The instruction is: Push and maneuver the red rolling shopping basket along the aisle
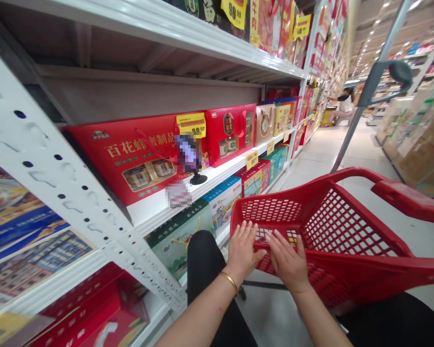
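My left hand (243, 250), with a gold bangle at the wrist, is spread palm down at the near left end of a red plastic basket (369, 270). Just right of it, my right hand (287, 260) has its fingers stretched out over the same basket's near side. Neither hand holds anything; whether they press on the basket is hard to tell. Up and left of them, a phone (188, 152) on a black round stand (198, 179) is upright on the white shelf edge, in front of red gift boxes (144, 156).
White shelving (217, 178) runs along the left, with boxed goods on several levels. A grey metal pole with a handle (365, 91) rises behind the basket. Farther down the aisle a person (344, 103) sits low. Wrapped stacked cartons (419, 140) line the right. My knees flank the basket's near side.
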A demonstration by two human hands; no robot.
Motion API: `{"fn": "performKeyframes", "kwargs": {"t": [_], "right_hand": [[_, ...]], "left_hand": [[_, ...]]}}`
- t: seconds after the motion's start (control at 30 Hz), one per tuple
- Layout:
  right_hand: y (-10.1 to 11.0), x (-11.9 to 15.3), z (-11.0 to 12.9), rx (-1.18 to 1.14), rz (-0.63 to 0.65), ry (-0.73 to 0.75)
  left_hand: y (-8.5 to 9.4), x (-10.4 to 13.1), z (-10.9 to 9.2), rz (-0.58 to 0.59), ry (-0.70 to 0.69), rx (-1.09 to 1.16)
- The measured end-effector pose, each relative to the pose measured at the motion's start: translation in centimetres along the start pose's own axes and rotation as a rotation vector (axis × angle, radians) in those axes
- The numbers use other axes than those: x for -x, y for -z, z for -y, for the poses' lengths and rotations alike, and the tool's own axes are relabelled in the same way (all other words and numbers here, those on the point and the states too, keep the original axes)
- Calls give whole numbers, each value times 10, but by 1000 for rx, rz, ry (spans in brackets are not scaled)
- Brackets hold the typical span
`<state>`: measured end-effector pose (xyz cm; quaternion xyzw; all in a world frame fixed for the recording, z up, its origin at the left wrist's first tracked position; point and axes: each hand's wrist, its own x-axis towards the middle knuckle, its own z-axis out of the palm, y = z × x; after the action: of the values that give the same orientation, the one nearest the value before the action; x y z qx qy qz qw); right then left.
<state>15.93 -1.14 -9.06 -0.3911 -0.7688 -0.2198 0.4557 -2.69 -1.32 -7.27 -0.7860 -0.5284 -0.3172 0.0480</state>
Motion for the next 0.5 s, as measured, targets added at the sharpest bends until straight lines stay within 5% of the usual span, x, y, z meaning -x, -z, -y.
{"fn": "performKeyframes", "kwargs": {"t": [0.13,0.27,0.37,0.5], "right_hand": [[13,23,-23,182,-124,-210],[22,37,-30,122,-71,-116],[28,17,-26,-55,-21,22],[29,-33,-16,-264,-227,-15]], "left_hand": [[-1,0,-1,-24,-4,-13],[-4,-1,-2,-52,16,-2],[-5,-1,-1,-40,13,12],[-4,0,0,-25,5,6]]}}
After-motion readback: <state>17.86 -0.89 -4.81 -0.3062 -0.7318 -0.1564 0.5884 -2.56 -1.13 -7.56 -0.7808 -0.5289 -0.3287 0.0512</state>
